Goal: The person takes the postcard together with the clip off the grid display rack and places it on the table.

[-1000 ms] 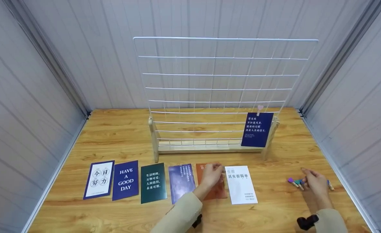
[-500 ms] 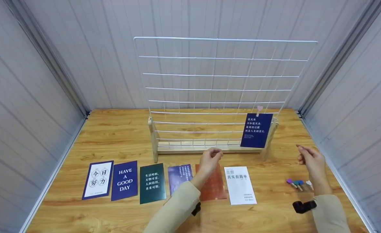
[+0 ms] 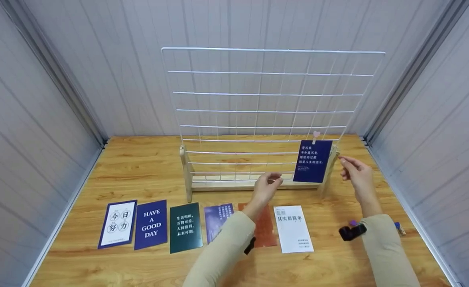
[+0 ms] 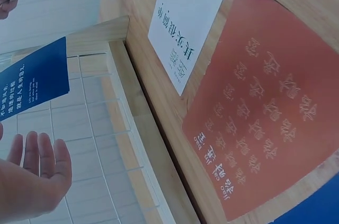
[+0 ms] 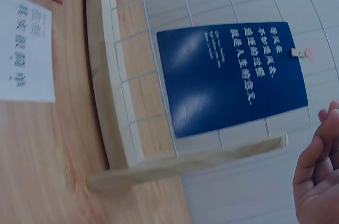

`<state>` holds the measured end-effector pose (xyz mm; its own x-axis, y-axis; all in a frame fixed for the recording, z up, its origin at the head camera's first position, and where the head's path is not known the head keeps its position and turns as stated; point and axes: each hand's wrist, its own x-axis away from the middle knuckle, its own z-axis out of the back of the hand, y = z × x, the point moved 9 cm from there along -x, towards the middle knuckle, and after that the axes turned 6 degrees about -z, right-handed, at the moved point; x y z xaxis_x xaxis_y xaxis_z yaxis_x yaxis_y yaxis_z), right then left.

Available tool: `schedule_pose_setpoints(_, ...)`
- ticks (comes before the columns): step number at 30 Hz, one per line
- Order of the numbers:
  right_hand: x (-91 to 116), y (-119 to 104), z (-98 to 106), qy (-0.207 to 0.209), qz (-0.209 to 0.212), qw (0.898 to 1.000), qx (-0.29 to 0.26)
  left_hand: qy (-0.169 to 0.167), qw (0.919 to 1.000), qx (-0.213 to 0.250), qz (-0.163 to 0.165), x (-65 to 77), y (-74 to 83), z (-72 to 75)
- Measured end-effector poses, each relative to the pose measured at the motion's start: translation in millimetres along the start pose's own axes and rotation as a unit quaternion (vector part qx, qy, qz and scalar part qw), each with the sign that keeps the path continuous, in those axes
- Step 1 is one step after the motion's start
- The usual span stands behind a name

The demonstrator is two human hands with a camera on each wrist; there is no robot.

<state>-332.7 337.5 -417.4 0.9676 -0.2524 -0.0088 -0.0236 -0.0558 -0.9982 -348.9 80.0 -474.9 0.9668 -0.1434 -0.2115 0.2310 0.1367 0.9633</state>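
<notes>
A dark blue card (image 3: 313,162) with white writing hangs low at the right end of a white wire grid rack (image 3: 266,152). A wooden clip with a pink heart (image 3: 316,135) fastens its top edge. My left hand (image 3: 267,187), bent fingers apart and nothing visible in them, is in front of the rack's base, left of the card. In the left wrist view this hand (image 4: 39,173) lies beside the card. My right hand (image 3: 358,173) is right of the card by the wooden post; its fingers are loosely bent, thumb near forefinger, with no object visible.
On the table lie a white card (image 3: 293,229), a partly covered orange card (image 3: 267,229), a purple card (image 3: 215,221), a green card (image 3: 186,227), a "HAVE A GOOD DAY" card (image 3: 150,224) and a blue-edged white card (image 3: 117,223). Clips (image 3: 399,228) lie partly hidden by the right sleeve.
My left hand has left the orange card and moved up towards the rack. The right hand has risen from the clips and moved left towards the hanging card.
</notes>
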Motion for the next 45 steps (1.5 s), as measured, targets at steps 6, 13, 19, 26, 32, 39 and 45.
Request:
schedule_pose_setpoints(6, -23, 7, -16, -0.018, -0.003, 1.000, -0.017, -0.005, 1.0000, -0.005, 0.006, -6.6, -1.7, -8.5)
schedule_pose_setpoints(13, -125, 97, 16, -0.060, 0.000, 0.997, -0.054, -0.008, 0.9995, -0.021, 0.023, -13.1, -5.6, -12.1)
schedule_pose_setpoints(19, -114, 82, -8, -0.060, -0.010, 0.997, -0.048, -0.003, 0.9996, -0.013, 0.023, -16.2, -6.0, -16.1)
schedule_pose_setpoints(26, -122, 80, -18, -0.053, -0.006, 0.998, -0.017, -0.003, 0.9993, -0.022, 0.030, -17.9, -5.9, -22.9)
schedule_pose_setpoints(32, -56, 8, -65, -0.049, -0.003, 0.998, 0.032, -0.007, 0.9978, -0.062, 0.021, -21.7, -4.5, -25.7)
schedule_pose_setpoints(39, -29, -19, -92, -0.069, -0.045, 0.996, 0.042, -0.044, 0.9966, -0.065, 0.025, -23.1, -4.5, -36.2)
schedule_pose_setpoints(45, -40, -5, -84, -0.063, -0.067, 0.995, 0.042, -0.053, 0.9968, -0.049, 0.032, -23.6, -7.7, -41.4)
